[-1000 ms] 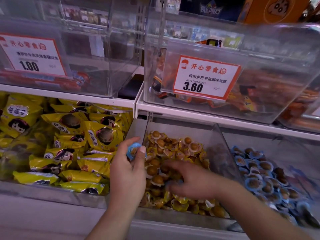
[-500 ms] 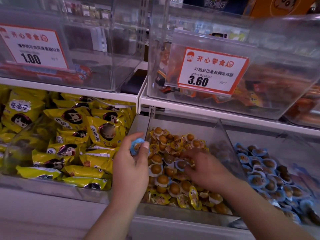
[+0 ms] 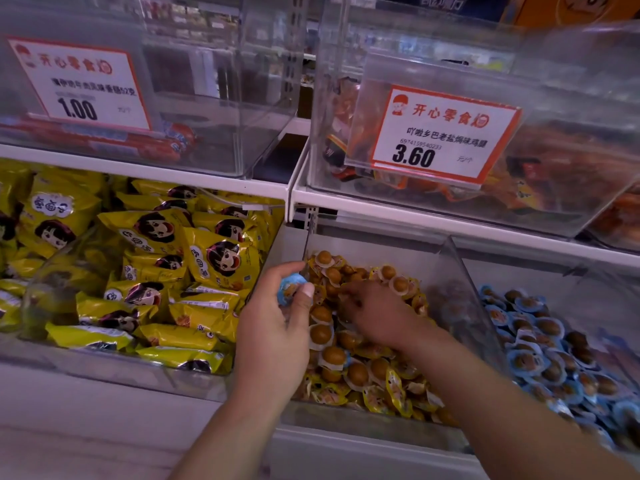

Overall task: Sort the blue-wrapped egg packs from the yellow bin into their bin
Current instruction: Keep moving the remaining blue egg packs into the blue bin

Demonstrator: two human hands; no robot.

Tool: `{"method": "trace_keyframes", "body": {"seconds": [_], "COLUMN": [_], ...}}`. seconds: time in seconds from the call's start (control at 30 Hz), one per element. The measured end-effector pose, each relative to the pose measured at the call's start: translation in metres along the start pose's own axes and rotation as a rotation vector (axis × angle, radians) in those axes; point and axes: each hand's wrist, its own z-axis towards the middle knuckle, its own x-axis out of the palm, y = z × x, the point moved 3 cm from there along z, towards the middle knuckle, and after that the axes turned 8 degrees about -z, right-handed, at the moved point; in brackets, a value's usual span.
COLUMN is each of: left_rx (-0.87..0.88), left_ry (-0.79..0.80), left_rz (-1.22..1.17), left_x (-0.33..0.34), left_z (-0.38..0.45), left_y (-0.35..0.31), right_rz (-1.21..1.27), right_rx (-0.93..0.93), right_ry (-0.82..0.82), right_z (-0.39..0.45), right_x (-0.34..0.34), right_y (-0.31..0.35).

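Note:
My left hand (image 3: 277, 327) pinches a blue-wrapped egg pack (image 3: 290, 286) between thumb and fingers, over the left edge of the clear middle bin (image 3: 377, 237). That bin is heaped with yellow-wrapped egg packs (image 3: 349, 372). My right hand (image 3: 374, 317) reaches palm down into the back of the heap, fingers curled among the packs; what the fingertips hold is hidden. The bin to the right (image 3: 519, 275) holds several blue-wrapped egg packs (image 3: 540, 355).
Yellow snack bags (image 3: 156, 271) fill the bin at left. Above, clear bins with price tags 1.00 (image 3: 78, 84) and 3.60 (image 3: 443, 133) overhang the lower shelf. A clear divider wall (image 3: 464, 289) separates the two egg bins.
My right hand moved from the front of the yellow heap toward its back. The left hand kept hold of the blue pack and barely shifted. The view dropped slightly.

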Motion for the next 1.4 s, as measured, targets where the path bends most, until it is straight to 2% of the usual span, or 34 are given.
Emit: {"method": "trace_keyframes", "body": {"seconds": [0.07,0.2,0.27,0.37,0.4,0.47,0.53,0.57,0.63,0.7,0.83,0.93,1.07,1.23,1.3,1.4], "left_rx": [-0.001,0.0,-0.001,-0.017,-0.023,-0.034,-0.04,-0.031,0.016,0.099,0.194,0.217,0.264,0.236,0.146,-0.104], "left_ry": [0.005,0.014,0.019,0.022,0.022,0.023,0.026,0.026,0.022,0.021,0.047,0.096,0.169,0.231,0.24,0.211], "left_rz": [-0.001,0.011,0.013,0.016,0.02,0.024,0.034,0.049,0.11,0.19,0.288,0.273,0.323,0.255,0.197,0.018], "left_x": [0.0,-0.002,-0.003,-0.003,-0.003,-0.003,-0.003,-0.002,-0.002,0.001,0.011,0.018,0.026,0.035,0.038,0.039], "left_z": [0.0,0.001,0.001,0.001,0.001,0.001,0.0,-0.001,-0.004,-0.007,-0.011,-0.013,-0.016,-0.021,-0.022,-0.018], "left_y": [0.0,-0.001,-0.002,-0.001,-0.001,-0.001,-0.001,-0.002,-0.007,-0.013,-0.021,-0.025,-0.029,-0.027,-0.022,-0.015], "right_rz": [-0.19,-0.201,-0.111,0.035,0.075,0.121,0.043,-0.012,-0.065,-0.08,-0.125,-0.046,0.077,0.268,0.367,0.378], "right_rx": [-0.023,-0.04,0.019,0.156,0.153,0.028,-0.08,-0.093,-0.067,-0.023,-0.03,0.02,0.118,0.175,0.222,0.265], "right_ry": [0.198,0.307,0.242,-0.052,-0.099,-0.012,0.123,0.125,0.05,0.043,0.169,0.25,0.086,-0.144,-0.168,-0.207], "right_z": [0.005,0.013,0.012,0.006,0.002,-0.006,-0.014,-0.015,-0.012,-0.009,-0.006,-0.011,-0.027,-0.043,-0.047,-0.049], "right_x": [0.018,0.017,0.009,-0.009,-0.012,-0.009,0.004,0.01,0.015,0.017,0.022,0.02,0.008,-0.004,-0.008,-0.012], "right_y": [0.014,0.016,0.004,-0.017,-0.019,-0.009,0.009,0.015,0.022,0.028,0.03,0.018,-0.002,-0.027,-0.037,-0.045]}}
